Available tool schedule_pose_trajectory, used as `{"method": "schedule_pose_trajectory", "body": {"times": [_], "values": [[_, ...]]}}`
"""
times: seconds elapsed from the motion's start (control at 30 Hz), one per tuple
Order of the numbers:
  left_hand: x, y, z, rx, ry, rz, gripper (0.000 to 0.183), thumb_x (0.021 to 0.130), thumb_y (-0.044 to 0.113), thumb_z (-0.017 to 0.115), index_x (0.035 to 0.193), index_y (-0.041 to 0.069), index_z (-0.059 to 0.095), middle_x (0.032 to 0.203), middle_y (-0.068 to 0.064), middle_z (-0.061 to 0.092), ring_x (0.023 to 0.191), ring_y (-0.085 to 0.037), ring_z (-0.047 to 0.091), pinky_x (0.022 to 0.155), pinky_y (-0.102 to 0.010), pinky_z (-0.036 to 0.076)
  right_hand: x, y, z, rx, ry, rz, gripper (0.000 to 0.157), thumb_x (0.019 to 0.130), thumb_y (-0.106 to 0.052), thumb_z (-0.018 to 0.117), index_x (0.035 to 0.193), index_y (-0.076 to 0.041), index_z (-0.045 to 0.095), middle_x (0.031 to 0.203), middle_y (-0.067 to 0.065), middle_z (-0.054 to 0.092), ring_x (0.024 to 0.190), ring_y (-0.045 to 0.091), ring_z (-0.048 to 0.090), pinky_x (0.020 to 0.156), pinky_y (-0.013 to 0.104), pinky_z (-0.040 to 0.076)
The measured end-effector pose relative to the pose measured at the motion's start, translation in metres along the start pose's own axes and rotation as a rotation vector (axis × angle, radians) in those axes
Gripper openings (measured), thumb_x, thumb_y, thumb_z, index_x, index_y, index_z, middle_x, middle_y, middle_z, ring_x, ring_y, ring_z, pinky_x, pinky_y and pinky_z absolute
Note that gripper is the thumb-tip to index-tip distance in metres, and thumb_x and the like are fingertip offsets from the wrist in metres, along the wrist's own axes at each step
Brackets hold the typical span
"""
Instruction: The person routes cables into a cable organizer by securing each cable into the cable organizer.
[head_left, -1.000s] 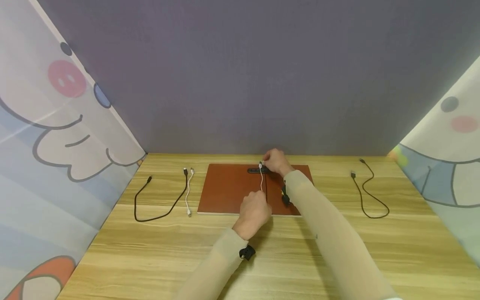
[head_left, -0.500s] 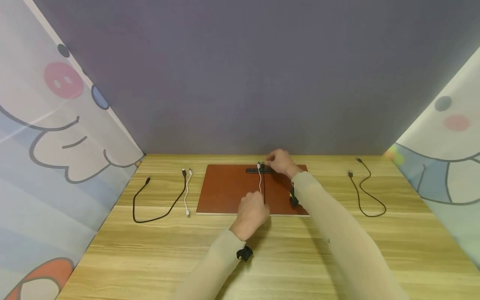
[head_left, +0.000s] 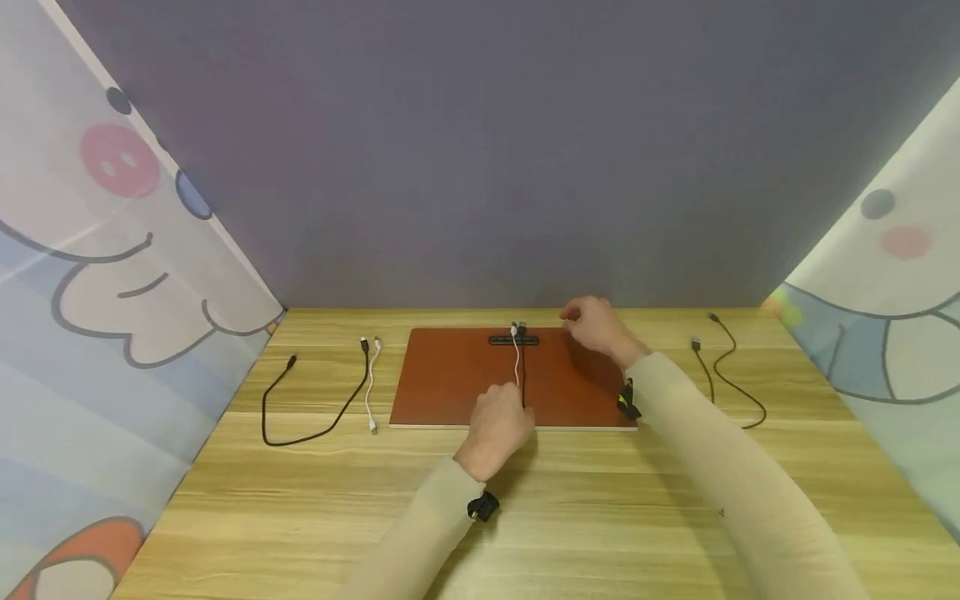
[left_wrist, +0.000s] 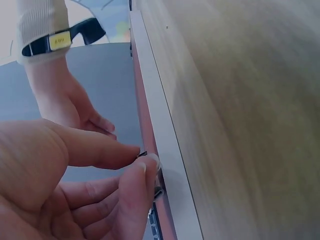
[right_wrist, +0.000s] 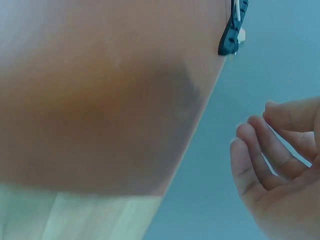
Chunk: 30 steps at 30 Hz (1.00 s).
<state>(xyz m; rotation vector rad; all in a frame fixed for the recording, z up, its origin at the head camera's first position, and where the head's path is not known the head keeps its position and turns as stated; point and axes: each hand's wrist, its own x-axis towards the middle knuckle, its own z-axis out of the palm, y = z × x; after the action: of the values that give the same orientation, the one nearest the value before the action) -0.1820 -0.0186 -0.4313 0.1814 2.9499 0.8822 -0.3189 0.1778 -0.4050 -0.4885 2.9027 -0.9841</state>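
Note:
On a brown board, near its far edge, lies a black cable-holder strip. A white cable and a black cable run side by side from the strip toward my left hand, their far plugs sticking out past it. At the board's near edge that hand pinches the black cable between thumb and forefinger, seen close up in the left wrist view; the fingers hide most of it. My right hand hovers beyond the board's far right part, fingers loosely bent, holding nothing. In the right wrist view the strip is apart from it.
Left of the board, a black cable and a short white cable lie on the wooden table. Another black cable lies at the right, partly behind my right sleeve. A grey wall rises behind the table.
My right hand has let go of the black cable's plug end at the strip and moved right, away from it. My left hand stays at the board's near edge. The head view has shifted slightly.

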Motion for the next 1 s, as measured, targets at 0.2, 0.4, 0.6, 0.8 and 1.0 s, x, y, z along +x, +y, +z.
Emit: {"method": "schedule_pose_trajectory", "body": {"times": [0.2,0.4,0.6,0.8,1.0], "values": [[0.004,0.001,0.000,0.047,-0.009,0.036,0.033,0.093,0.008,0.065,0.062,0.010,0.056,0.053,0.000,0.046,0.043,-0.013,0.040,0.039,-0.028,0.034,-0.013,0.012,-0.021,-0.062,0.021,-0.026,0.029,0.100,-0.009,0.057,0.123,0.008,0.066,0.115,0.024,0.069,0.105,0.041,0.064,0.091,0.054,0.049],[0.006,0.002,0.001,0.037,-0.043,0.012,0.031,0.094,0.010,0.064,0.064,0.009,0.057,0.053,-0.001,0.045,0.041,-0.014,0.039,0.038,-0.028,0.032,-0.029,0.027,-0.042,-0.111,0.042,-0.012,0.032,0.101,-0.006,0.054,0.126,0.011,0.062,0.118,0.029,0.066,0.109,0.044,0.061,0.100,0.060,0.041],[0.003,0.002,-0.001,0.030,-0.059,0.005,0.033,0.095,0.013,0.065,0.063,0.009,0.058,0.053,-0.001,0.044,0.041,-0.014,0.039,0.038,-0.027,0.030,-0.039,0.047,-0.056,-0.181,0.004,0.055,0.037,0.101,-0.007,0.049,0.130,0.013,0.057,0.127,0.035,0.059,0.120,0.052,0.052,0.100,0.063,0.042],[0.003,0.000,-0.001,0.037,-0.069,0.012,0.035,0.096,0.014,0.064,0.062,0.010,0.057,0.051,0.000,0.043,0.040,-0.013,0.037,0.038,-0.026,0.029,-0.045,0.067,-0.068,-0.219,-0.006,0.119,0.041,0.102,-0.010,0.046,0.133,0.015,0.054,0.130,0.037,0.055,0.121,0.055,0.051,0.098,0.065,0.043],[0.003,0.000,0.000,0.030,-0.069,0.016,0.031,0.096,0.013,0.065,0.066,0.008,0.059,0.053,-0.001,0.046,0.041,-0.014,0.040,0.038,-0.027,0.031,-0.050,0.085,-0.080,-0.257,0.025,0.170,0.044,0.101,-0.013,0.044,0.134,0.014,0.053,0.133,0.038,0.054,0.122,0.057,0.049,0.098,0.067,0.041]]}}
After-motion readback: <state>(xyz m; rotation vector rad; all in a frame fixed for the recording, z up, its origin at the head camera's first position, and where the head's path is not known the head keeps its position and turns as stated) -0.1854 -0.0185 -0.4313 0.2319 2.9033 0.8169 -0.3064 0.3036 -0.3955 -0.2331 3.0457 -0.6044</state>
